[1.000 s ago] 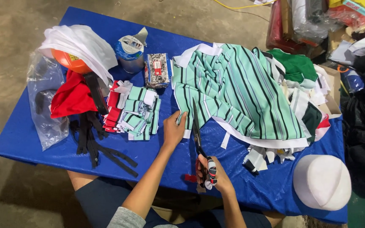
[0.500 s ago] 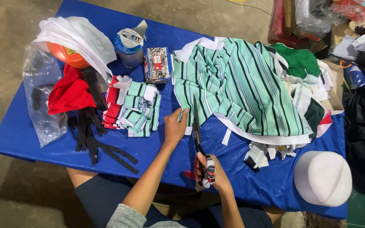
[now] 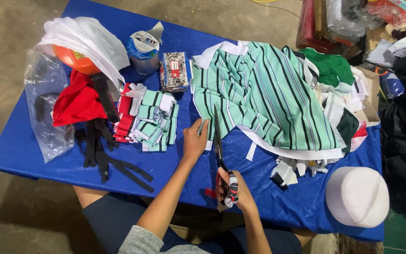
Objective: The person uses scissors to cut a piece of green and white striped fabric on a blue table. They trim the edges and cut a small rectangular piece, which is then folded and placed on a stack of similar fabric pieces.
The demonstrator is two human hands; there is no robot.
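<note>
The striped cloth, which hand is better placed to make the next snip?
Probably the right hand: it holds the scissors, whose blades already lie along the edge of the striped cloth. The left hand only presses that edge flat beside the blades.

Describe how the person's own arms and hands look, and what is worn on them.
Both forearms are bare. The left hand and right hand wear no gloves. A grey sleeve is pushed up near the left elbow. No watch or ring shows.
</note>
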